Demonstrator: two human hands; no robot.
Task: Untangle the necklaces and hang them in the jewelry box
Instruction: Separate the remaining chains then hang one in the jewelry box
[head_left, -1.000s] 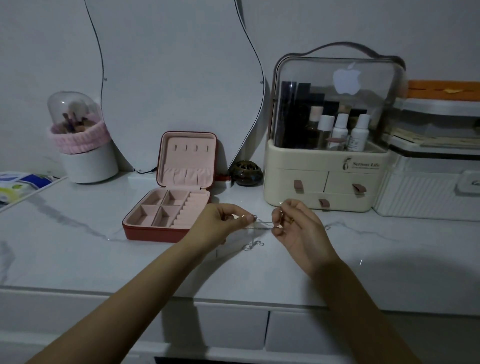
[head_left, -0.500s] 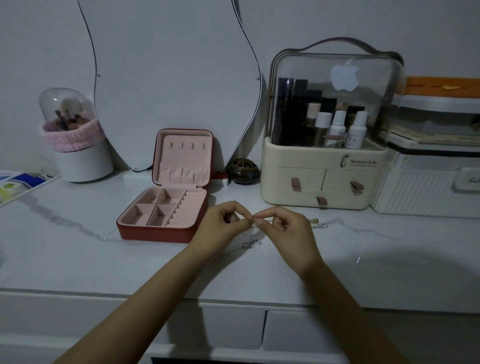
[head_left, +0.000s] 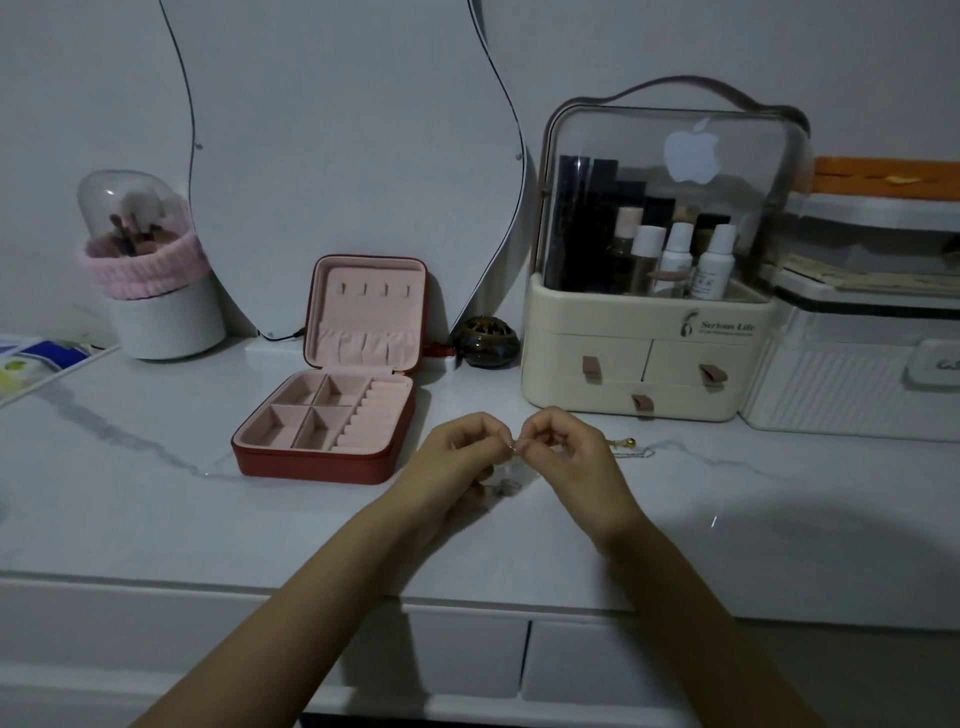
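Two hands (head_left: 514, 457) pinching thin chain (head_left: 511, 451)

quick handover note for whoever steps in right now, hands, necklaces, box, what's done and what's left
Left hand and right hand: fingertips together, both pinching one thin necklace above the table; its pendant hangs below.
Second necklace lies on the table beside the right hand.
Jewelry box sits open left of the hands, lid hooks bare.
Done: nothing hung.
Left: finish untangling, hang both.

both hands (head_left: 457, 462) (head_left: 571, 457) pinch necklace (head_left: 511, 448) together above worktop (head_left: 156, 493) centre; jewelry box (head_left: 332, 410) open toward left edge.
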